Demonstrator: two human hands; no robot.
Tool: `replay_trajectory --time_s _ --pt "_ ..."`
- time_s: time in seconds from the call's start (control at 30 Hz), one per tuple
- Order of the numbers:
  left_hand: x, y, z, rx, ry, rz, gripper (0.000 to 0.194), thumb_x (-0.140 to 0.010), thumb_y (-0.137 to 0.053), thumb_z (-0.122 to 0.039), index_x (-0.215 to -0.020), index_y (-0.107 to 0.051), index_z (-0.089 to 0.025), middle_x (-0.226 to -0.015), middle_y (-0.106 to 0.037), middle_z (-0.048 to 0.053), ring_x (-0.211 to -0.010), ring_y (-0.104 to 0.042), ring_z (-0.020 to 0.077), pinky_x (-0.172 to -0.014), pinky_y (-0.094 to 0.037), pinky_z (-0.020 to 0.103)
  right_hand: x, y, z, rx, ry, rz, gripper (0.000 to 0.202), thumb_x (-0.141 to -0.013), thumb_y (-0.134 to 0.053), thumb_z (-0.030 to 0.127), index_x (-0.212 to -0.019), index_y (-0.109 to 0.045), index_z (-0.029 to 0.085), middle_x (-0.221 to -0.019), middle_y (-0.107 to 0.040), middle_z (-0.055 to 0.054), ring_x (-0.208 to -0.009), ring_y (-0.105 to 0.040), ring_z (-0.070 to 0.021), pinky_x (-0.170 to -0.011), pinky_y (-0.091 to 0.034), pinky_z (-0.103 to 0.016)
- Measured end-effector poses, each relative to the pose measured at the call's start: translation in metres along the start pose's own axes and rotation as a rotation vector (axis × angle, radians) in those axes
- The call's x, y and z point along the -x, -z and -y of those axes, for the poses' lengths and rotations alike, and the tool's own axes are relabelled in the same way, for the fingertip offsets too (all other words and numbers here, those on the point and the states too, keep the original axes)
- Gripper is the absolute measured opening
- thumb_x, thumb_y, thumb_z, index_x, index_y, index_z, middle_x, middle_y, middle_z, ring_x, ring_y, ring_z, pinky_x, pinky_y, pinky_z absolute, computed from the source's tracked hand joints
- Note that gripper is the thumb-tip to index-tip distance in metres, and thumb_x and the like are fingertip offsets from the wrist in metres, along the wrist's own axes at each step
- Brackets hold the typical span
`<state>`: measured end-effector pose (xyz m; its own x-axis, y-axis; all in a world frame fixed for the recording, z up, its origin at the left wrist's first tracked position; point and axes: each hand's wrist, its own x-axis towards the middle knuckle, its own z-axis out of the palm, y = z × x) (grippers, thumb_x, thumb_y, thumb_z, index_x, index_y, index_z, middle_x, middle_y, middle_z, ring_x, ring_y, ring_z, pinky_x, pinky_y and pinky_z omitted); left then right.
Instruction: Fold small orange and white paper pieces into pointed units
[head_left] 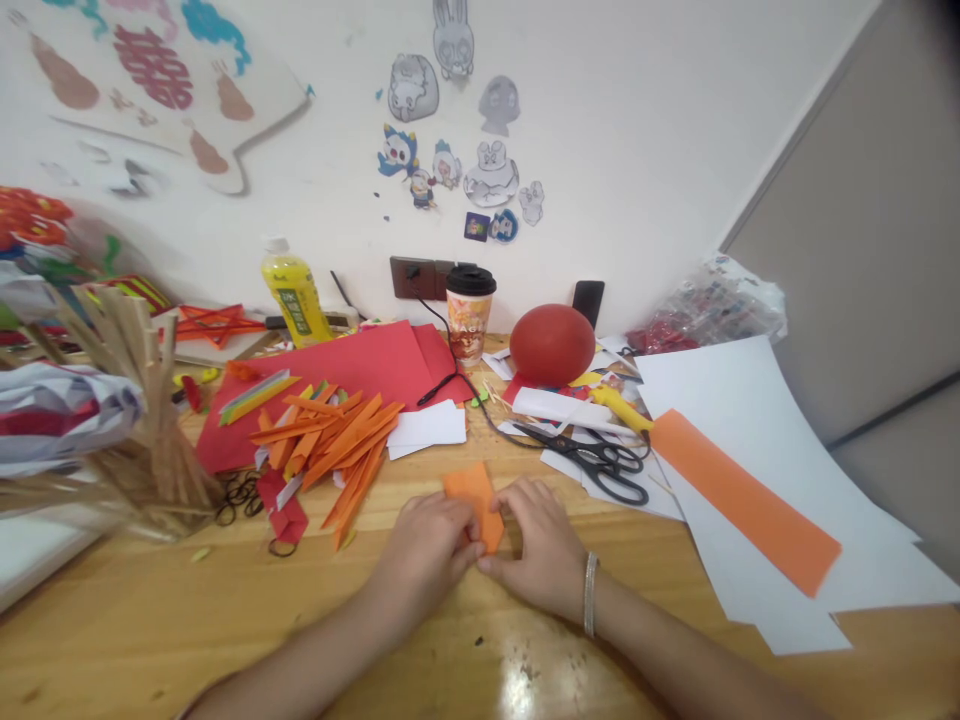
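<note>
A small piece of orange paper (474,487) lies at the middle of the wooden table, between my two hands. My left hand (439,540) is closed on its left and lower edge, fingers curled over the paper. From the right, my right hand (536,540) pinches the paper's right edge between thumb and fingers; a bracelet circles that wrist. Beyond my left hand is a pile of folded orange paper strips (330,430). A long orange paper strip (742,500) rests on white sheets (720,400) to the right.
Black scissors (592,462) lie beyond my right hand, near a red balloon (551,345). A lidded paper cup (469,315) and a yellow drink bottle (296,295) stand near the wall. Red paper (375,365) lies under the strips. Wooden sticks (161,420) stand at left.
</note>
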<state>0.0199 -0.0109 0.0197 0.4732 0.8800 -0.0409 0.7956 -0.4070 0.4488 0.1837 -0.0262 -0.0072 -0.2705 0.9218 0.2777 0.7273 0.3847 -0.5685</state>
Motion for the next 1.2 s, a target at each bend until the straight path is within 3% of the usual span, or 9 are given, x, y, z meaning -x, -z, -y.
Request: replay_trajectory --time_s 0.23,0.4,0.47,0.53,0.67,0.8,0.97,1.1,1.2 --pt "-0.001 0.007 0.01 -0.079 0.039 -0.061 0.022 -0.069 -0.071 -0.035 -0.077 -0.058 -0.019 -0.076 -0.06 0.001 -0.08 -0.056 0.0236 -0.071 -0.036 0.033 0.001 -0.001 -0.002 0.027 -0.029 0.042 0.041 -0.059 -0.073 0.028 -0.093 -0.051 0.022 -0.09 -0.051 0.0 -0.087 -0.045 -0.0203 -0.076 -0.035 -0.032" --pt "-0.004 0.011 0.028 -0.149 0.02 -0.122 0.016 -0.077 -0.064 -0.033 -0.079 -0.059 -0.017 -0.081 -0.062 0.004 -0.082 -0.058 0.0241 -0.071 -0.042 0.034 0.001 0.0 -0.002 0.013 -0.035 0.065 0.04 -0.058 -0.073 0.026 -0.092 -0.051 0.022 -0.091 -0.051 0.0 -0.089 -0.044 -0.021 -0.079 -0.033 -0.033" --pt "-0.005 0.011 0.037 -0.18 -0.067 -0.199 0.013 -0.083 -0.057 -0.027 -0.088 -0.061 -0.016 -0.093 -0.063 0.009 -0.09 -0.057 0.0244 -0.078 -0.044 0.036 0.0 0.001 -0.001 0.0 -0.041 0.073 0.039 -0.058 -0.072 0.023 -0.091 -0.052 0.022 -0.09 -0.051 0.0 -0.088 -0.044 -0.0208 -0.078 -0.033 -0.033" --pt "-0.005 0.012 0.046 -0.214 -0.248 -0.239 0.019 -0.087 -0.048 -0.02 -0.101 -0.061 -0.017 -0.113 -0.06 0.011 -0.107 -0.052 0.0255 -0.09 -0.042 0.04 -0.002 0.005 -0.002 -0.039 -0.049 0.084 0.039 -0.058 -0.07 0.018 -0.093 -0.052 0.021 -0.088 -0.051 0.0 -0.086 -0.045 -0.0202 -0.077 -0.034 -0.032" --pt "-0.001 0.016 0.056 -0.255 -0.516 -0.178 0.031 -0.089 -0.039 -0.014 -0.111 -0.06 -0.021 -0.135 -0.047 0.009 -0.126 -0.038 0.0273 -0.102 -0.034 0.048 -0.007 0.015 -0.013 -0.113 -0.08 0.074 0.041 -0.059 -0.067 0.011 -0.096 -0.054 0.021 -0.092 -0.053 -0.001 -0.09 -0.047 -0.0198 -0.078 -0.037 -0.032" --pt "0.009 0.025 0.047 -0.236 -0.611 -0.055 0.03 -0.086 -0.043 -0.012 -0.108 -0.062 -0.022 -0.137 -0.045 0.008 -0.125 -0.04 0.0283 -0.103 -0.033 0.05 -0.014 0.024 -0.028 -0.048 -0.171 -0.014 0.037 -0.06 -0.067 0.009 -0.093 -0.055 0.019 -0.092 -0.055 -0.002 -0.09 -0.048 -0.021 -0.08 -0.037 -0.034" --pt "0.021 0.032 0.027 -0.064 -0.661 0.026 0.033 -0.082 -0.045 -0.005 -0.1 -0.063 -0.026 -0.125 -0.056 0.005 -0.112 -0.05 0.0226 -0.095 -0.043 0.036 -0.017 0.024 -0.036 0.014 -0.149 -0.087 0.029 -0.065 -0.065 0.012 -0.091 -0.055 0.019 -0.093 -0.057 -0.003 -0.089 -0.048 -0.0217 -0.078 -0.039 -0.034" --pt "0.02 0.028 0.028 0.025 -0.597 0.089 0.037 -0.082 -0.041 -0.002 -0.104 -0.06 -0.025 -0.118 -0.059 0.005 -0.105 -0.054 0.0167 -0.088 -0.045 0.024 -0.013 0.029 -0.028 0.116 -0.026 -0.178 0.028 -0.071 -0.057 0.013 -0.098 -0.054 0.018 -0.093 -0.057 -0.006 -0.089 -0.049 -0.0232 -0.079 -0.037 -0.037" --pt "0.015 0.022 0.033 0.053 -0.576 0.09 0.031 -0.084 -0.041 -0.005 -0.095 -0.063 -0.023 -0.103 -0.063 0.004 -0.093 -0.058 0.0155 -0.08 -0.046 0.021 -0.008 0.037 -0.018 0.151 0.23 -0.057 0.019 -0.077 -0.049 0.015 -0.094 -0.056 0.018 -0.088 -0.059 -0.006 -0.083 -0.05 -0.0214 -0.075 -0.036 -0.036"
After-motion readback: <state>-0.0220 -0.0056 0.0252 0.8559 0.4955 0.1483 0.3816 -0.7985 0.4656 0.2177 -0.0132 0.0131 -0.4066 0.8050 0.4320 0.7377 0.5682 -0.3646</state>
